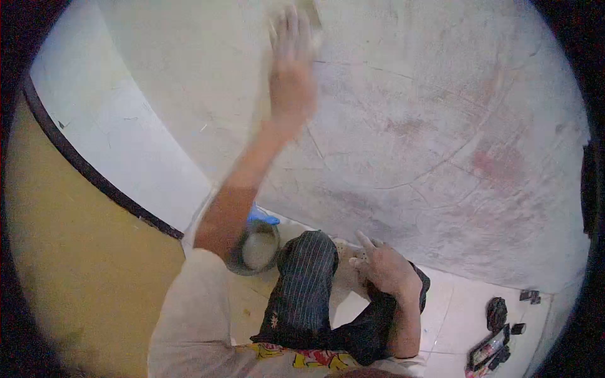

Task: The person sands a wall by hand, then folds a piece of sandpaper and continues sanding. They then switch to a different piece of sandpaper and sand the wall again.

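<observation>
My left hand (293, 75) is stretched up against the wall (391, 126), its dusty fingers smeared by motion. Under those fingers is a flat brownish piece (310, 16) that looks like sandpaper, pressed to the wall surface. Low down, my right hand (387, 268) rests by my right knee, palm down, with its fingers loosely apart and whitish with dust. I see nothing held in it. Pale, cloudy patches, thin crack lines and reddish stains mark the wall.
A dark bucket (255, 249) with a blue item (263, 215) at its rim stands between the wall and my left leg. Phone-like and small dark objects (490, 349) lie on the tiled floor at right. A white panel (138, 145) with a dark edge is at left.
</observation>
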Demonstrator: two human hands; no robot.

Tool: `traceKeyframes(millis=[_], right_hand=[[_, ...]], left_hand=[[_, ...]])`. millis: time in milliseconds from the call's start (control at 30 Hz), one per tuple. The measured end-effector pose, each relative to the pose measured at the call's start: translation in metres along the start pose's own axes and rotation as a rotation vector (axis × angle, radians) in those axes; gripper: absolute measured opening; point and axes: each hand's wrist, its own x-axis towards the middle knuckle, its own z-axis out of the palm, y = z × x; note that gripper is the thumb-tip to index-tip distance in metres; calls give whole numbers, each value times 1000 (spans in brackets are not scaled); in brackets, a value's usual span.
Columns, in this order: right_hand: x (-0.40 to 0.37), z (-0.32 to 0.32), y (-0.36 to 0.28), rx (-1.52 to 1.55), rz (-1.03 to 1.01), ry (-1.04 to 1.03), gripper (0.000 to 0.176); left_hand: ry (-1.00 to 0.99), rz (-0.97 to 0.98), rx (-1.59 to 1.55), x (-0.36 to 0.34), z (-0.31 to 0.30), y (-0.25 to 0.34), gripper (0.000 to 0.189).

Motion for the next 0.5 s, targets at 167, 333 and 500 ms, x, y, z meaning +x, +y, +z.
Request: traceKeyframes(millis=[167,333,500], right_hand=[[7,15,12,-15,20,-35,66],[11,31,29,-50,-9,-44,66],[-2,-4,-16,8,86,-55,61]], left_hand=[[-178,-134,71,-85,18,19,65],[-139,-49,82,38,-7,-14,64],[-133,-74,33,33,-11,-16,58]])
